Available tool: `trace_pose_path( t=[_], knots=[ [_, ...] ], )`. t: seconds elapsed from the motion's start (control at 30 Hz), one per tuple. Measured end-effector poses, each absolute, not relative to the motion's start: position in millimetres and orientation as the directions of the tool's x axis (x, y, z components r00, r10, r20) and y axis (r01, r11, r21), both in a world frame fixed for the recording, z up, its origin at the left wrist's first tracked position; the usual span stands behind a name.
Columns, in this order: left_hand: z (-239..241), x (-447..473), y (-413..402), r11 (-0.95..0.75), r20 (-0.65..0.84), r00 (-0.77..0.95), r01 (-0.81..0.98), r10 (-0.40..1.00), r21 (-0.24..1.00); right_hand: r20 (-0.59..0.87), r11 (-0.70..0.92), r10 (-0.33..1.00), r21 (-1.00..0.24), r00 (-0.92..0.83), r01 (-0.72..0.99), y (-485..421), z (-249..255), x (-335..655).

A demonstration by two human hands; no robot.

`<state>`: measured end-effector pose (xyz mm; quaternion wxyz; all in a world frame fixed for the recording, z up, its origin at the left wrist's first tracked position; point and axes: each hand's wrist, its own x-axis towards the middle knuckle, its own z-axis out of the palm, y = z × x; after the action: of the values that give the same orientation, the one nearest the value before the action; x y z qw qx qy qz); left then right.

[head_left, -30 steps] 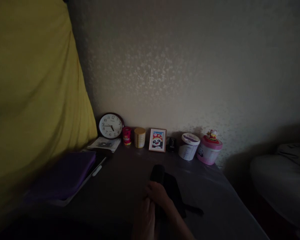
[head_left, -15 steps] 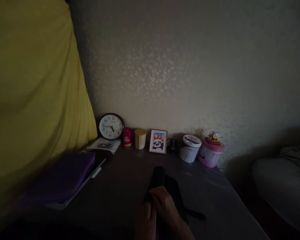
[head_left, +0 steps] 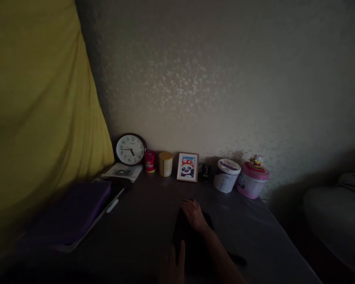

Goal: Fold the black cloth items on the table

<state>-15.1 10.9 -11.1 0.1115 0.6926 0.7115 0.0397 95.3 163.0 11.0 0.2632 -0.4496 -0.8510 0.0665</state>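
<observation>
Wallpaper [head_left: 180, 86] backs lidded tubs [head_left: 225, 180], contents hidden; left hand [head_left: 174, 268] spread, right hand [head_left: 194, 215] on black item [head_left: 192, 241], grip unclear.

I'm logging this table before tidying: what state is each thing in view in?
Black item: on the table, right hand over its far end, too dark for detail.
Clock: upright, showing about quarter to five.
Red can: upright.
Yellow can: upright, closed.
Picture frame: standing, facing the camera.
White tub: upright, closed.
Pink tub: closed, figurine on top.
Purple folder: lying down.
Yellow cloth: hanging in folds.
</observation>
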Motion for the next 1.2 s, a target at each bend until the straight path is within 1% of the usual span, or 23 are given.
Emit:
trace_pose_path(
  t=[0.1,0.17,0.23,0.27,0.3,0.33,0.37,0.43,0.47,0.5,0.53,0.57,0.67,0.73,0.8,0.9,0.97,1.07,1.2],
  knots=[
    [-1,-15,9,0.034,-0.127,-0.012,0.985,0.992,0.171,0.370,0.516,0.842,-0.337,-0.393,0.788,182,8,97],
    [4,-16,8,0.024,-0.117,-0.003,0.984,0.993,0.174,0.387,0.409,0.880,-0.326,-0.275,0.852,185,9,100],
    [5,-17,6,0.014,-0.092,0.004,0.982,0.996,0.190,0.451,0.293,0.884,-0.332,-0.122,0.897,177,12,102],
    [4,-17,5,0.007,-0.072,0.008,0.980,0.997,0.198,0.493,0.274,0.866,-0.340,-0.077,0.900,169,13,103],
    [3,-18,5,-0.001,-0.050,0.011,0.979,0.999,0.203,0.530,0.293,0.845,-0.349,-0.070,0.890,158,15,102],
    [1,-18,4,-0.007,-0.025,0.012,0.978,1.000,0.206,0.558,0.352,0.823,-0.351,-0.108,0.867,146,15,100],
    [0,-19,3,-0.014,-0.001,0.014,0.978,1.000,0.207,0.563,0.441,0.804,-0.350,-0.191,0.827,135,15,97],
    [-2,-19,2,-0.026,0.029,0.020,0.978,0.999,0.207,0.507,0.595,0.768,-0.337,-0.392,0.729,116,13,90],
    [-2,-19,1,-0.029,0.032,0.023,0.977,0.999,0.210,0.486,0.625,0.755,-0.334,-0.440,0.705,112,11,87],
    [-1,-19,0,-0.031,0.026,0.025,0.976,0.999,0.216,0.478,0.626,0.757,-0.335,-0.445,0.704,111,9,86],
    [0,-19,0,-0.031,0.015,0.028,0.974,0.999,0.226,0.486,0.595,0.774,-0.343,-0.405,0.726,113,8,88],
    [1,-19,-1,-0.030,0.002,0.030,0.971,1.000,0.238,0.503,0.539,0.800,-0.364,-0.327,0.759,118,7,92],
    [4,-19,-3,-0.028,-0.010,0.031,0.967,0.999,0.254,0.521,0.331,0.853,-0.480,-0.040,0.812,133,8,119],
    [5,-19,-4,-0.036,0.003,0.037,0.967,0.999,0.252,0.470,0.186,0.874,-0.561,0.126,0.807,134,10,144],
    [5,-20,-6,-0.047,0.015,0.045,0.967,0.999,0.249,0.354,0.048,0.910,-0.608,0.217,0.792,126,10,166],
    [6,-23,-8,-0.080,0.029,0.075,0.962,0.997,0.260,0.205,-0.072,0.947,-0.615,0.247,0.785,106,6,186],
    [7,-24,-9,-0.109,0.038,0.103,0.958,0.994,0.267,0.162,-0.101,0.955,-0.608,0.248,0.787,95,2,189],
    [9,-25,-9,-0.107,0.010,0.109,0.953,0.994,0.284,0.160,-0.085,0.958,-0.631,0.237,0.771,88,-2,188],
    [14,-23,-10,-0.084,-0.046,0.106,0.934,0.993,0.348,0.180,-0.022,0.962,-0.698,0.205,0.716,87,0,183]
  ],
)
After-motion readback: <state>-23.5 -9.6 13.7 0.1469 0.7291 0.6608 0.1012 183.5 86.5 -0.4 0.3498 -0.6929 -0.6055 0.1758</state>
